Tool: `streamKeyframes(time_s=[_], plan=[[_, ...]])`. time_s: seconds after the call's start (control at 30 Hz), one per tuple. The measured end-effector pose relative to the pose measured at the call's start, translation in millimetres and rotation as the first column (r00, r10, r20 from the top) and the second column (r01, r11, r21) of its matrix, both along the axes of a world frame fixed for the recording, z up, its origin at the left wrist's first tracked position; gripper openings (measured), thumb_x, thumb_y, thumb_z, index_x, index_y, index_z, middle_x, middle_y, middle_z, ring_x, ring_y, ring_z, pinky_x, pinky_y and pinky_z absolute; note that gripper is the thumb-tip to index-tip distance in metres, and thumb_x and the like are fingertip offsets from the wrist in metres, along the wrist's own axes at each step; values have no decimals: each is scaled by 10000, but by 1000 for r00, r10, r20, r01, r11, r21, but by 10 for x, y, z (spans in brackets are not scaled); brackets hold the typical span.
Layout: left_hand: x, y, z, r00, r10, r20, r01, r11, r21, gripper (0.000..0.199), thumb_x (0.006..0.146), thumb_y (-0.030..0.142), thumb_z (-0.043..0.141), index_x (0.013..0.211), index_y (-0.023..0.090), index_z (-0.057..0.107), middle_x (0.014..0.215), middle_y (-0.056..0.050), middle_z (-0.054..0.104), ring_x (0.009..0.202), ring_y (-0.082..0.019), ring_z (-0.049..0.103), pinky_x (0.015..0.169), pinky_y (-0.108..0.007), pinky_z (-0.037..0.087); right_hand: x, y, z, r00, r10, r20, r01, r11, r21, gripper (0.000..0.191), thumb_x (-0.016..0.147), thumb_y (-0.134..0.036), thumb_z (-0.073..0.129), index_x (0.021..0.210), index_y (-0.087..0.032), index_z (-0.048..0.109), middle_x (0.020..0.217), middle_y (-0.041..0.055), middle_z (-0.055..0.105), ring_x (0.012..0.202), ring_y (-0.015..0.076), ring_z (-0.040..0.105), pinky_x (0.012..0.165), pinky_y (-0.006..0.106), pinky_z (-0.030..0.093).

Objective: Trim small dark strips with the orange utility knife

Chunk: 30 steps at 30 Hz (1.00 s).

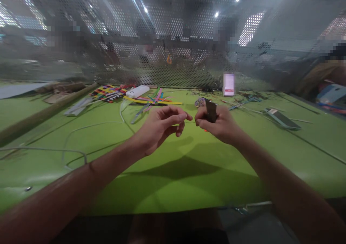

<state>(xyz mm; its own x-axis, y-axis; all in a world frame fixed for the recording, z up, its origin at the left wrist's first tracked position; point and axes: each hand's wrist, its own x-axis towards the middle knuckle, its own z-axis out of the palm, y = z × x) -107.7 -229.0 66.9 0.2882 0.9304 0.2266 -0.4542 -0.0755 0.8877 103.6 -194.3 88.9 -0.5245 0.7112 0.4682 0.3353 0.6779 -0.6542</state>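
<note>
Both hands are raised over the front middle of the green table (173, 193), fingertips a short gap apart. My left hand (164, 123) has its thumb pressed to the index finger, the other fingers curled loosely. A faint thin strand (191, 122) spans the gap between the hands; its ends are hidden at the fingers. Closed in a fist, my right hand (223, 123) holds a dark flat piece (211, 110) that stands up out of the grip. Just behind that hand lies a small patterned roundish thing (200, 102). A bit of orange (206, 130) shows under it.
Colourful flat strips (155, 100) and a woven multicoloured piece (110, 92) lie at the back left, with a white device (137, 91) and its cable (94, 124). A long pole (45, 116) lies at left. A lit phone (229, 84) stands before the perforated panel (173, 71). A grey tool (282, 119) lies right.
</note>
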Motion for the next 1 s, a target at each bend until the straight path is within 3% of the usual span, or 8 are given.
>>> streamKeyframes(time_s=[0.13, 0.3, 0.47, 0.6, 0.73, 1.0], plan=[[23, -1, -8, 999, 40, -17, -40, 999, -20, 142, 794, 206, 858, 787, 139, 733, 746, -12, 714, 550, -52, 557, 502, -173, 450, -17, 19, -24, 1000, -28, -4, 28, 998, -63, 136, 785, -250, 610, 669, -179, 615, 619, -12, 506, 565, 112, 429, 530, 268, 330], [60, -7, 19, 994, 113, 9, -112, 994, -11, 250, 680, 164, 916, 815, 152, 706, 753, 21, 687, 525, -36, 512, 473, -172, 410, -47, 18, -42, 999, -32, -14, 30, 994, -103, 144, 816, -249, 632, 693, -177, 612, 619, -19, 502, 550, 103, 412, 524, 266, 311], [67, -6, 33, 988, 149, -33, -150, 988, -28, 358, 593, 196, 963, 862, 160, 730, 732, 18, 698, 525, -42, 496, 467, -182, 386, -71, 21, -74, 999, -34, -13, 34, 999, 3, 147, 851, -234, 634, 718, -175, 614, 642, -18, 520, 589, 110, 433, 571, 275, 334], [58, 10, 7, 977, 206, -52, -207, 978, -4, 349, 604, 227, 966, 871, 164, 752, 723, 3, 719, 536, -50, 500, 465, -184, 366, -74, -5, -62, 998, -60, -18, 62, 995, 79, 151, 916, -256, 616, 794, -171, 644, 659, -18, 529, 596, 115, 447, 573, 279, 333], [54, 36, -39, 973, 225, -43, -225, 974, 12, 286, 655, 239, 946, 860, 163, 761, 743, -14, 733, 564, -56, 528, 476, -183, 367, -88, -45, -49, 1000, 2, 10, -3, 984, 176, 142, 967, -253, 590, 871, -176, 660, 735, -4, 580, 653, 124, 481, 623, 283, 362], [52, 65, -129, 956, 266, -123, -258, 963, 72, 322, 656, 292, 957, 864, 163, 749, 751, -20, 743, 554, -63, 525, 472, -193, 377, -97, -44, -97, 991, 70, 115, -97, 965, 243, 203, 1006, -220, 529, 814, -186, 589, 742, -3, 561, 677, 127, 475, 642, 280, 354]])
